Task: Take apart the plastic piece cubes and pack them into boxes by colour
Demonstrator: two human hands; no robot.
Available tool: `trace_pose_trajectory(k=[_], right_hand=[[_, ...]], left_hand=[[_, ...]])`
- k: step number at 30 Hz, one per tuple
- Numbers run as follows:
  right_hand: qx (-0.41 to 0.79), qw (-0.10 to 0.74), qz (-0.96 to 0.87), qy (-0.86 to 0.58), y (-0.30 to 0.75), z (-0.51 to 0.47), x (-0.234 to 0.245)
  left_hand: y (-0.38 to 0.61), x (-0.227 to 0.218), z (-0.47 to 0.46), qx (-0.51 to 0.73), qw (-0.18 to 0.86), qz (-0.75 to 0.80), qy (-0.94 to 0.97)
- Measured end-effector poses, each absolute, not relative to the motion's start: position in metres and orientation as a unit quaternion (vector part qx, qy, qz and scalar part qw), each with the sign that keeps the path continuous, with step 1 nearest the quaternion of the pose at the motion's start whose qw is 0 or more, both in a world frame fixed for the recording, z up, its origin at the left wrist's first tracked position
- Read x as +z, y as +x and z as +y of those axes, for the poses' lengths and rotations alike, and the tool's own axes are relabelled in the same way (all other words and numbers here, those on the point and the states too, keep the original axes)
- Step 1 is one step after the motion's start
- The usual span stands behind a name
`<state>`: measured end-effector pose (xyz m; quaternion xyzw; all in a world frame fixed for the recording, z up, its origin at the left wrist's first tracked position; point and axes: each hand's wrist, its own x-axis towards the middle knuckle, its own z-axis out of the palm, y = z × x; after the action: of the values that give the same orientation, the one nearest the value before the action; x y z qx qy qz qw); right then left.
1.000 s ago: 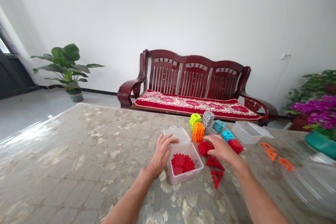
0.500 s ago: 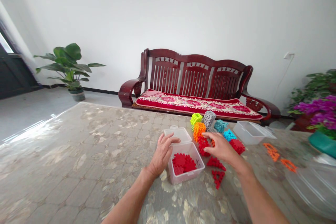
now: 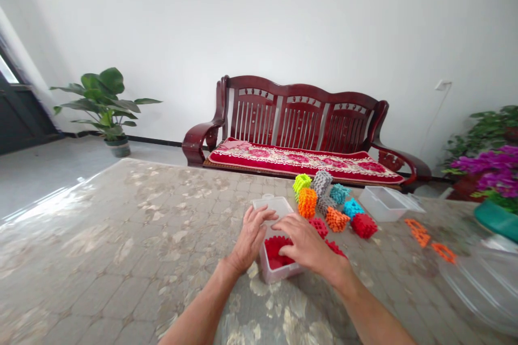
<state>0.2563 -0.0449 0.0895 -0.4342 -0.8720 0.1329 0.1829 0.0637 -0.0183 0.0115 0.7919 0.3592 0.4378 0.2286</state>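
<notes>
A small clear plastic box with red toothed pieces in it stands on the patterned table. Its lid lies open behind it. My left hand rests on the box's left rim with its fingers spread. My right hand is over the box, fingers bent down onto a red piece inside. Just right of the box lie loose red pieces, with one more beside my wrist.
Behind the box stands a cluster of orange, grey, green, teal and red blocks. A second clear box and flat orange pieces lie to the right. Purple flowers edge the table; a wooden bench stands beyond.
My right hand has moved left from the loose red pieces to over the box. An orange block that it hid now shows. My left hand has stayed on the box.
</notes>
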Motion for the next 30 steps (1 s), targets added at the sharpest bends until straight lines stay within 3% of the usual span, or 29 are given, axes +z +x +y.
trace_pose_trajectory(k=[7, 17, 30], right_hand=[[0.096, 0.272, -0.800, -0.526, 0.299, -0.033, 0.082], [0.103, 0.085, -0.772, -0.621, 0.374, -0.009, 0.058], [0.090, 0.067, -0.787, -0.607, 0.372, -0.002, 0.050]], left_hand=[[0.065, 0.013, -0.017, 0.429, 0.225, 0.367, 0.794], [0.065, 0.015, -0.017, 0.421, 0.210, 0.370, 0.801], [0.065, 0.018, -0.018, 0.416, 0.204, 0.376, 0.803]])
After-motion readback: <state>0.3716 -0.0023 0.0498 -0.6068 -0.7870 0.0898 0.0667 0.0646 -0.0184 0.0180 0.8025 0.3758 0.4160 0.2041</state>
